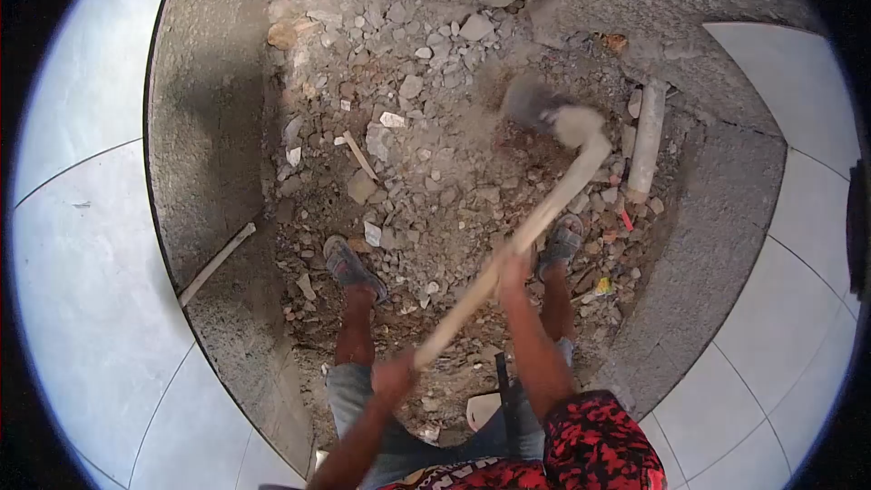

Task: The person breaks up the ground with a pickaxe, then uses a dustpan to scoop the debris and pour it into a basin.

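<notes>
Left hand: closed in a full wrap round the near butt end of the wooden handle
Right hand: closed on the same handle about mid-length; well apart from the left hand
Tool head: far, right of centre, over the rubble; blurred, so hammer or hoe cannot be told
Footing: left sandal and right sandal both open-toed, on loose broken pieces; the right one is just beside the line of the handle
Pipe: pale, lying along the right side of the pit, near the tool head
Risk, feet: a glancing blow off a hard lump could send the head near, toward the right sandal; bare toes, no guard
Risk, chips: fragments likely fly on impact; shins and forearms are bare
Risk, pipe: a strike drifting right could crack it
Risk, balance: rubble may roll underfoot; a slip would pull the handle off line
Risk, edges: tiled floor rims the pit; a stray blow could chip it
</notes>
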